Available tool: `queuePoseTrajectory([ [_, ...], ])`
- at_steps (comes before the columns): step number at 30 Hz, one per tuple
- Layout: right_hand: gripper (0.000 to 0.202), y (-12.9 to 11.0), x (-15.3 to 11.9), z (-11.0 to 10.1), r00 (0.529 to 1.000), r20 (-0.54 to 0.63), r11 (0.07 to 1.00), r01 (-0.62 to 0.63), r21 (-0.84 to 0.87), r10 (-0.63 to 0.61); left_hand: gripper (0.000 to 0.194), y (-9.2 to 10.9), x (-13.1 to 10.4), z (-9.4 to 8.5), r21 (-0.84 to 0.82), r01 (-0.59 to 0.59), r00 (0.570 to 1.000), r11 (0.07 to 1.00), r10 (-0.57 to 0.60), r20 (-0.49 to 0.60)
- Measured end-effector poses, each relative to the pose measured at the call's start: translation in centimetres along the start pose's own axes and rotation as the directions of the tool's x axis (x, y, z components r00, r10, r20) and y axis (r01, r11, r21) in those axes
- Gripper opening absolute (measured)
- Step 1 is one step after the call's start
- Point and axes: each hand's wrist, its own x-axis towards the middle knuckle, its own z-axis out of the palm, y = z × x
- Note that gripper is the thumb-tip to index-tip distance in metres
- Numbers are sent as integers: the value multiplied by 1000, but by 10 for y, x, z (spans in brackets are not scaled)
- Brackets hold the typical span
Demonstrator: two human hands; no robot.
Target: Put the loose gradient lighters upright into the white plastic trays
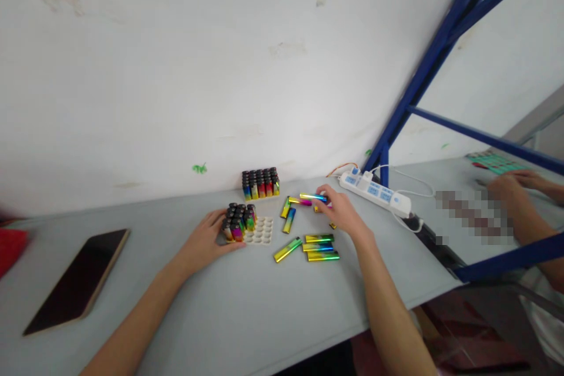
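Note:
My left hand [209, 241] grips the left end of a white tray [264, 230] with round holes, thumb along the front and fingers behind. Upright lighters [238, 220] with black tops and shiny multicoloured bodies fill its left part; bare holes show on the right. In my right hand [335, 207], thumb and fingers pinch a blue-and-yellow lighter [312, 196] lying level above others. Loose lighters surround it, among them a pink-and-yellow lighter [300, 202], a blue-and-yellow lighter [289, 221] and a green-yellow lighter [287, 249]. Part of the pile is hidden under my right hand.
A tray packed with lighters [261, 183] stands against the wall. A white power strip [374, 192] with cables lies at the right, beside a blue metal frame [409, 94]. A tablet-like dark device [77, 282] lies left. Beyond the frame, a co-worker's arms [529, 205] rest over a table.

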Motion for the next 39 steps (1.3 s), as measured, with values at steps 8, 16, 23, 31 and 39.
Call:
queuePoseTrajectory([
  [8,53,-10,9,8,913,-356,856,15,516,198,76,9,-9,4,-40,26,1000,999,-27,-15],
  [16,61,-54,2,68,992,113,561,-122,819,50,83,19,-12,13,19,28,999,999,-27,-31],
  [23,62,-64,-9,97,985,174,660,-139,738,13,84,22,-11,16,8,45,999,999,-45,-2],
  [31,64,-66,-12,109,985,-48,864,-124,489,169,84,25,-12,17,10,27,1000,1000,-27,-2],
  [39,48,-65,-7,113,979,-95,928,-139,346,182,85,29,-12,20,-24,40,999,999,-40,-6],
])
